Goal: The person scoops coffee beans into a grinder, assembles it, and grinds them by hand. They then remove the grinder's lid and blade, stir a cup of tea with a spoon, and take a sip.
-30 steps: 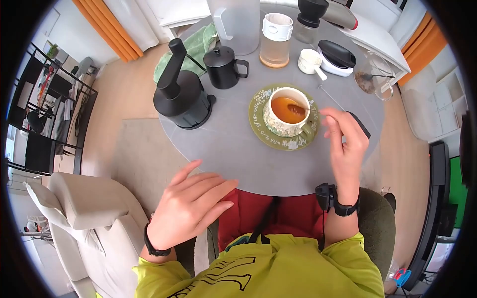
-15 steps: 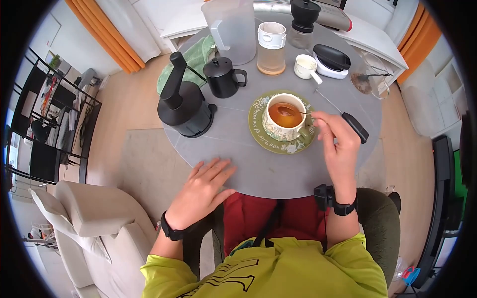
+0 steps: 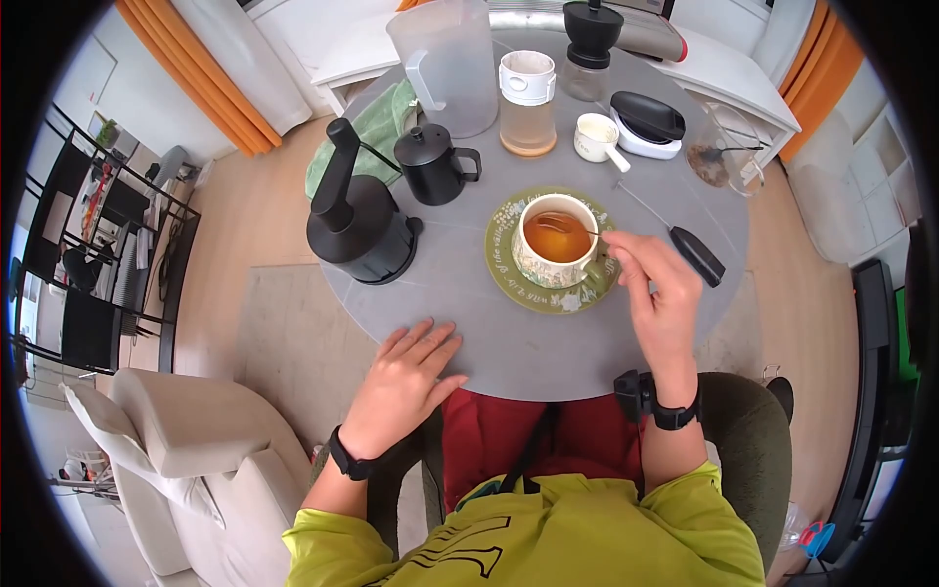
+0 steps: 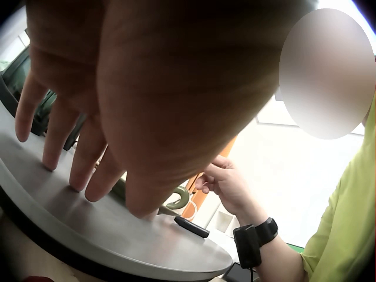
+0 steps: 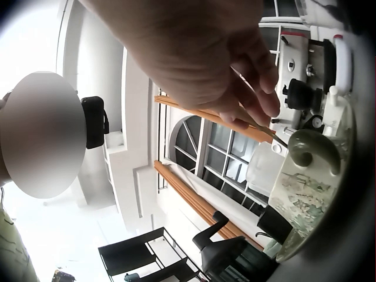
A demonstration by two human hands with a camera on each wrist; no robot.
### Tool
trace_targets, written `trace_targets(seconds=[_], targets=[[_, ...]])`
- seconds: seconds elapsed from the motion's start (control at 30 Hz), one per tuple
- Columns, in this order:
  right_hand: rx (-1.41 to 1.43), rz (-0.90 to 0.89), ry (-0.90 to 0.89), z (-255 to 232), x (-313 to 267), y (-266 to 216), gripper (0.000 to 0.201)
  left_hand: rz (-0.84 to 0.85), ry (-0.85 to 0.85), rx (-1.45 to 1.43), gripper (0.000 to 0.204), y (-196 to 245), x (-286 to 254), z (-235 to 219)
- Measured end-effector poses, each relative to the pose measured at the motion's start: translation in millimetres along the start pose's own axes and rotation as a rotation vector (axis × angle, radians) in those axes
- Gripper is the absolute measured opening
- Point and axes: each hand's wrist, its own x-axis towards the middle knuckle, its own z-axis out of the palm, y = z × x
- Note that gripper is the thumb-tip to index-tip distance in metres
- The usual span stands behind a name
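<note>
My right hand (image 3: 660,284) pinches the thin handle of a spoon (image 5: 264,130) at the right of a patterned cream cup (image 3: 533,266). The spoon's bowl dips into the amber liquid (image 3: 559,245) inside the cup. The cup, with a green handle (image 5: 314,150), stands upright on a green saucer (image 3: 533,296) with white lettering. My left hand (image 3: 406,391) rests palm down at the front left edge of the grey table (image 3: 518,352), its fingertips (image 4: 76,187) spread on the surface and holding nothing.
A black device with a lever (image 3: 362,235), a small black pot (image 3: 430,171) and a green cloth (image 3: 377,127) stand left. Behind are a clear jug (image 3: 455,88) and a white-topped bottle (image 3: 528,112). A black-handled wand (image 3: 697,256) and a small white cup (image 3: 595,139) lie right.
My left hand has come down from above the table's front edge and settled flat on it. The spoon's bowl has shifted left within the liquid, still in my right hand.
</note>
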Motion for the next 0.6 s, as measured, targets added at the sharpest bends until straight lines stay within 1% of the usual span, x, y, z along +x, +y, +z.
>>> trace_targets(seconds=[0.07, 0.2, 0.3, 0.4, 0.47, 0.6], targets=[[-0.075, 0.03, 0.029, -6.1, -0.4, -3.6, 0.013, 0.0, 0.014, -0.023, 0.042, -0.5, 0.9, 0.5], [-0.013, 0.036, 0.046, -10.1, -3.1, -5.8, 0.012, -0.005, 0.031, -0.051, 0.041, -1.0, 1.8, 0.5], [0.037, 0.041, 0.005, -7.2, -5.3, -8.3, 0.013, -0.005, 0.031, -0.065, 0.04, -0.7, 1.7, 1.3], [0.041, 0.003, -0.023, -4.6, -4.4, -7.4, 0.014, -0.011, 0.037, -0.067, 0.039, 0.2, 1.3, 0.6], [0.118, -0.023, 0.07, -6.3, -3.1, -7.2, 0.015, -0.019, 0.04, -0.071, 0.039, 0.3, 0.4, 0.7], [0.083, 0.012, 0.054, -13.0, -5.4, -8.0, 0.014, -0.014, 0.056, -0.079, 0.038, -0.8, 1.4, 2.8]])
